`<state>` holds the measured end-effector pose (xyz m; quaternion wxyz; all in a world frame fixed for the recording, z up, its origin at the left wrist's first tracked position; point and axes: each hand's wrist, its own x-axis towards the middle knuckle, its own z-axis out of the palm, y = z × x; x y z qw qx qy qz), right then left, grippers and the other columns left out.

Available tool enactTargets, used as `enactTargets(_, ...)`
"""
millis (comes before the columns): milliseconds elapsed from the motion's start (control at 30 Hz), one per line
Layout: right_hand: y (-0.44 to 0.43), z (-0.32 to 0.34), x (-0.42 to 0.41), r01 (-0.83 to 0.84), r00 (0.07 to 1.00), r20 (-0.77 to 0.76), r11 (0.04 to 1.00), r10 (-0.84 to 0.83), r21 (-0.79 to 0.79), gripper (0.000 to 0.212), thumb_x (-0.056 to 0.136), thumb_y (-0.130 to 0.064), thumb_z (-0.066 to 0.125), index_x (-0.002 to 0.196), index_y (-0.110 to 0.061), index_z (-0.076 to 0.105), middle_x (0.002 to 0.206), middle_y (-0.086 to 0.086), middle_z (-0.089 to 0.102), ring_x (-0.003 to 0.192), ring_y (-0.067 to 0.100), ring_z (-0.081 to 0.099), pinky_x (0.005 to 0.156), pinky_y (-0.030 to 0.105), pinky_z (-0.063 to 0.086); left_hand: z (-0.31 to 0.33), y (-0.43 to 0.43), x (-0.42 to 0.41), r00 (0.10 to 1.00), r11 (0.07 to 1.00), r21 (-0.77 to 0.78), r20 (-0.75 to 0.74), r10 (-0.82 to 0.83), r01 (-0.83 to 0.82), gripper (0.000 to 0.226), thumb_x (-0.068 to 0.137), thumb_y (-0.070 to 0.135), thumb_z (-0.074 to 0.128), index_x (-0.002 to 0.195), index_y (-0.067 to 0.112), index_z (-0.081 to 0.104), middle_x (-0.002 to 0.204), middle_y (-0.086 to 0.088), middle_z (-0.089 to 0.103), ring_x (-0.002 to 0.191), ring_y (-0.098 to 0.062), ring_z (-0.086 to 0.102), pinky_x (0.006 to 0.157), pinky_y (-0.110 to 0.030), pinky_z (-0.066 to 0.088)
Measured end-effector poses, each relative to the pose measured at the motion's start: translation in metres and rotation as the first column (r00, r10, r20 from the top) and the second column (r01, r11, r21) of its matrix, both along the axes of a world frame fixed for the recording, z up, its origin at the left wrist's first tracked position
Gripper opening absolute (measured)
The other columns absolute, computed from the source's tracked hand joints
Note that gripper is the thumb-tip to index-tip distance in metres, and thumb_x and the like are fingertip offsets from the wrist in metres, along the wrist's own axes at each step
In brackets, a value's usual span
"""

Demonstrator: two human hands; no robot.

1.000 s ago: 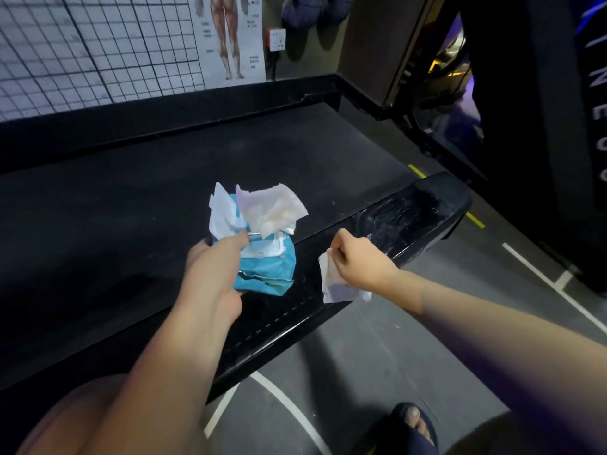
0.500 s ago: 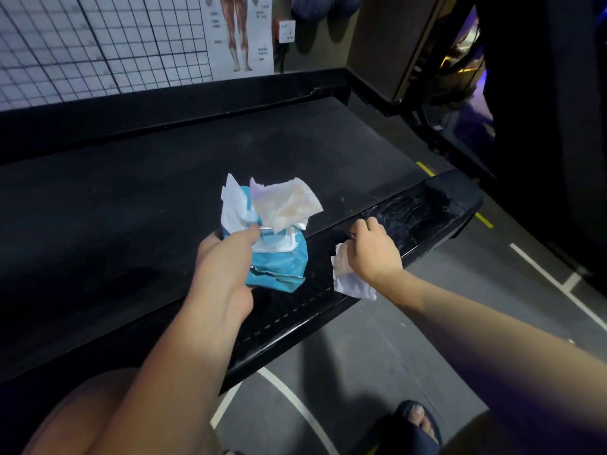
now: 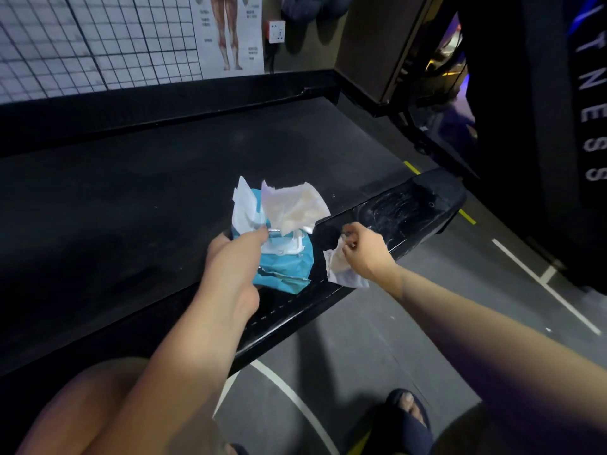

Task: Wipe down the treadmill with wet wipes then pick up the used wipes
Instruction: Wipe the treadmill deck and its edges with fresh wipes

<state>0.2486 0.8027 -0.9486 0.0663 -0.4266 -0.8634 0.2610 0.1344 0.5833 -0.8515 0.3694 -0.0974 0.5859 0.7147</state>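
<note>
Two hands work over the treadmill, and its glossy side rail shows smeared streaks. Left hand grips the wipes pack at the belt's edge, thumb clamping crumpled used wipes on top. Right hand pinches a white wipe on the rail, fingers bunched. Best now, I'd say: flatten it and drag long overlapping strokes toward the rail's end.

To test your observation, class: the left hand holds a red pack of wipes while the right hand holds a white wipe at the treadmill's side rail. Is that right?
Not quite: the head view shows the pack is blue, not red. The left hand does hold it, and the right hand holds a white wipe at the side rail.
</note>
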Motion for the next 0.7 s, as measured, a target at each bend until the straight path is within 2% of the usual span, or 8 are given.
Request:
enactTargets(33,-0.001,0.001,0.001,-0.027,1.0,-0.004,0.999,0.027,0.028,0.043,0.096,-0.016,0.052,0.139,-0.012,0.055,0.119,0.007,0.066,0.111,0.023,0.063,0.099,0.025,0.046,-0.001,-0.001,0.0,1.0,1.0,-0.004,-0.004,0.0,0.0,0.026,0.096,0.006,0.07,0.121,0.011,0.069,0.108,-0.012,0.077,0.091,-0.029,0.077,0.068,-0.036,0.059)
enactTargets(133,-0.009,-0.002,0.013,-0.152,0.986,-0.035,0.972,0.161,0.18,0.05,0.094,-0.023,0.046,0.142,-0.012,0.051,0.127,0.007,0.057,0.115,0.023,0.06,0.1,0.04,0.049,-0.002,0.0,0.0,1.0,1.0,-0.01,-0.001,0.006,-0.006,0.028,0.096,0.006,0.07,0.124,0.011,0.068,0.109,-0.012,0.077,0.091,-0.029,0.076,0.065,-0.035,0.059)
enactTargets(267,-0.031,-0.023,0.025,-0.28,0.96,0.042,0.952,0.277,0.122,0.045,0.102,-0.024,0.043,0.145,-0.009,0.045,0.143,0.007,0.049,0.13,0.025,0.047,0.112,0.045,0.038,-0.001,0.006,0.0,1.0,1.0,0.002,0.009,0.01,-0.01,0.031,0.096,0.007,0.071,0.127,0.011,0.065,0.11,-0.012,0.076,0.09,-0.028,0.076,0.06,-0.032,0.059)
enactTargets(333,-0.04,-0.042,0.033,-0.409,0.903,0.183,0.908,0.389,0.088,0.064,0.105,-0.049,0.028,0.157,-0.012,0.029,0.164,0.0,0.026,0.151,0.019,0.022,0.124,0.046,0.02,0.0,0.009,0.0,1.0,1.0,0.001,0.013,0.003,-0.003,0.031,0.096,0.008,0.071,0.127,0.011,0.065,0.111,-0.012,0.076,0.09,-0.028,0.076,0.061,-0.033,0.06)
enactTargets(400,-0.039,-0.051,0.035,-0.45,0.863,0.278,0.892,0.421,0.048,0.077,0.101,-0.064,0.011,0.162,-0.017,0.005,0.166,-0.009,-0.002,0.155,0.011,-0.008,0.127,0.039,-0.005,-0.002,0.01,0.001,1.0,1.0,-0.008,0.019,-0.005,0.005,0.03,0.097,0.008,0.07,0.126,0.01,0.065,0.11,-0.012,0.076,0.088,-0.027,0.076,0.06,-0.032,0.059)
enactTargets(433,-0.035,-0.05,0.031,-0.452,0.858,0.289,0.892,0.425,0.03,0.077,0.101,-0.064,0.01,0.162,-0.019,0.001,0.166,-0.009,-0.007,0.154,0.009,-0.012,0.126,0.036,-0.009,-0.003,0.01,0.0,1.0,1.0,-0.011,0.023,-0.008,0.008,0.029,0.097,0.007,0.07,0.125,0.01,0.065,0.109,-0.013,0.076,0.087,-0.027,0.076,0.059,-0.032,0.059)
enactTargets(567,-0.01,-0.039,0.006,-0.482,0.813,0.348,0.875,0.467,-0.047,0.073,0.103,-0.062,0.009,0.162,-0.021,-0.003,0.168,-0.006,-0.01,0.153,0.006,-0.013,0.125,0.033,-0.011,-0.011,0.006,-0.004,1.0,1.0,-0.029,0.021,0.008,-0.008,0.028,0.097,0.007,0.07,0.125,0.009,0.067,0.109,-0.013,0.077,0.09,-0.029,0.077,0.065,-0.035,0.06)
enactTargets(700,0.017,-0.043,-0.014,-0.421,0.829,0.387,0.906,0.405,-0.046,0.079,0.1,-0.068,0.01,0.162,-0.021,-0.001,0.169,-0.004,-0.01,0.154,0.007,-0.011,0.126,0.036,-0.007,-0.015,0.009,-0.008,1.0,0.999,-0.028,0.001,0.029,-0.029,0.027,0.097,0.007,0.07,0.124,0.012,0.069,0.106,-0.01,0.078,0.087,-0.026,0.077,0.067,-0.035,0.06)
